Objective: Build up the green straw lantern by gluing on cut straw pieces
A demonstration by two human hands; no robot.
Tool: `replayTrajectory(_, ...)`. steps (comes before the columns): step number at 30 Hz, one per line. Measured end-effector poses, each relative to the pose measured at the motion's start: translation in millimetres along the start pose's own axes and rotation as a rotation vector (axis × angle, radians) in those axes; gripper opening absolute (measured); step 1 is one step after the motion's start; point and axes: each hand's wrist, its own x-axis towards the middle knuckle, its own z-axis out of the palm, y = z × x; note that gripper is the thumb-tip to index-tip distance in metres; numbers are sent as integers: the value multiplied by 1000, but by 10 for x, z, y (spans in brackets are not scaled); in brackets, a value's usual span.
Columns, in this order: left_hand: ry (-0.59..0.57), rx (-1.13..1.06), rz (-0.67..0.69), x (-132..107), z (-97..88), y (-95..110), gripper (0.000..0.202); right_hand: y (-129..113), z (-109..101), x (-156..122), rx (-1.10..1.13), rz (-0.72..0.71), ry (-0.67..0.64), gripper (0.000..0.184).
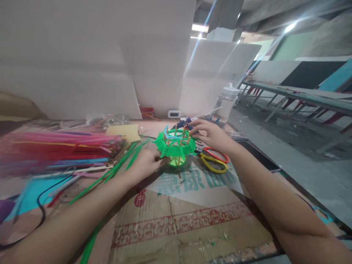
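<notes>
A round green craft piece stands at the middle of the table, with a fringe of fuzzy pipe cleaners, upright wooden sticks and a yellow-green lower part. A light blue strip lies bent across its top. My left hand grips the craft's lower left side, its fingertips partly hidden under the fringe. At the upper right, my right hand has curled fingers against the rim and a stick; the exact contact is hard to see. Just behind is a dark blue tool, apparently a glue gun, partly hidden.
Scissors with red and yellow handles lie under my right forearm. Bundled pink and red pipe cleaners and loose green ones are at left. A clear bottle, a small display and a dark tablet-like slab sit around.
</notes>
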Motion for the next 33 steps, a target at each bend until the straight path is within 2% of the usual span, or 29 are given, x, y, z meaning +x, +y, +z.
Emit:
replayTrajectory(3, -100, 82, -11, -15, -142, 3, 30, -68, -43, 2, -5, 12, 82, 15)
replayTrajectory(6, -207, 134, -32, -35, -378, -30, 17, -246, -103, -31, -16, 27, 227, 15)
replayTrajectory(9, -202, 194, -83, -46, -598, -40, 25, -451, -87, -79, -53, -10, 289, 17)
replayTrajectory(11, -110, 230, -111, -49, -686, -16, 33, -540, -27, -98, -87, -74, 275, 14)
replayTrajectory(14, 125, 225, -119, -52, -729, 43, 39, -559, 79, -99, -109, -122, 227, 10)
replayTrajectory(16, 262, 183, -95, -41, -745, 84, 40, -512, 127, -88, -101, -106, 170, 18)
replayTrajectory(18, 352, 173, -27, 9, -787, 133, 38, -454, 150, -73, -84, -77, 111, 27)
replayTrajectory(20, 384, 216, 90, 122, -859, 202, 35, -414, 160, -59, -63, -62, 79, 26)
replayTrajectory(22, 331, 281, 218, 305, -937, 295, 30, -399, 171, -49, -52, -67, 70, 23)
replayTrajectory(24, 213, 345, 291, 530, -991, 399, 27, -402, 189, -45, -60, -71, 67, 21)
replayTrajectory(28, -28, 583, 262, 916, -996, 602, 21, -413, 230, -55, -100, -50, 72, 18)
replayTrajectory(33, -253, 817, 254, 1074, -933, 820, 18, -448, 233, -62, -139, -38, 54, 14)
